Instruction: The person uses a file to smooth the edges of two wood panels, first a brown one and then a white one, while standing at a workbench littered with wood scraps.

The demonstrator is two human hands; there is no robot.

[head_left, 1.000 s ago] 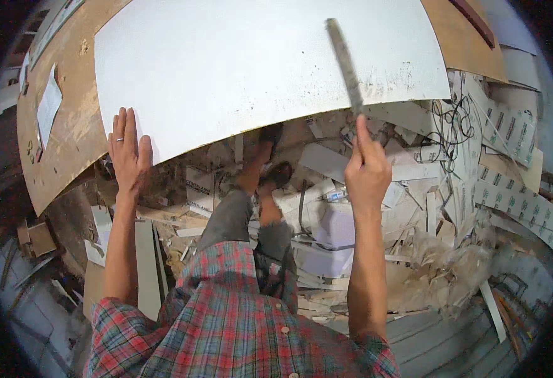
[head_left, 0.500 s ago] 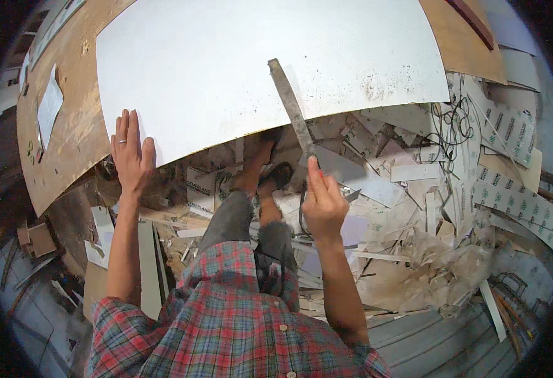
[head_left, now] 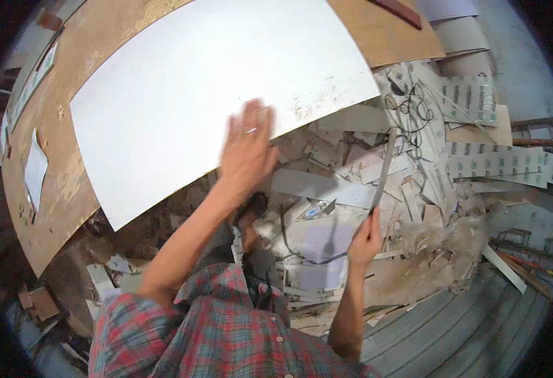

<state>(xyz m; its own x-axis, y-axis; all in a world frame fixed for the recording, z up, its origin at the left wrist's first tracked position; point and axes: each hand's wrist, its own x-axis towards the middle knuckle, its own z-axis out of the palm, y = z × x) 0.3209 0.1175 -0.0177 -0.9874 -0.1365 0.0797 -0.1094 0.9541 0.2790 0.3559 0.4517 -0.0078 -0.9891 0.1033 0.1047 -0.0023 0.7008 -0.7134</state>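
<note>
A large white panel [head_left: 207, 69] lies on the brown worktop, dark specks scattered near its front right edge. Over that front edge my left hand [head_left: 249, 148] is stretched out flat, slightly blurred, with a ring on one finger. It holds nothing; whether the palm presses on the panel I cannot tell. Off to the right, past the panel's edge, my right hand [head_left: 364, 241] is closed round the lower end of a long flat metal file [head_left: 384, 173]. The file points up and away, apart from the panel and seen nearly edge-on.
Brown board [head_left: 53, 208] shows left of the panel, with a paper sheet [head_left: 35, 170] on it. A dark red strip [head_left: 397, 11] lies at the far right. Offcuts, a tangled black cable [head_left: 418, 110] and crumpled plastic sheeting [head_left: 446, 242] cover the floor below.
My left hand has moved right along the panel's front edge. My right hand has swung the file right and away from the panel. The view has turned and shifted.
</note>
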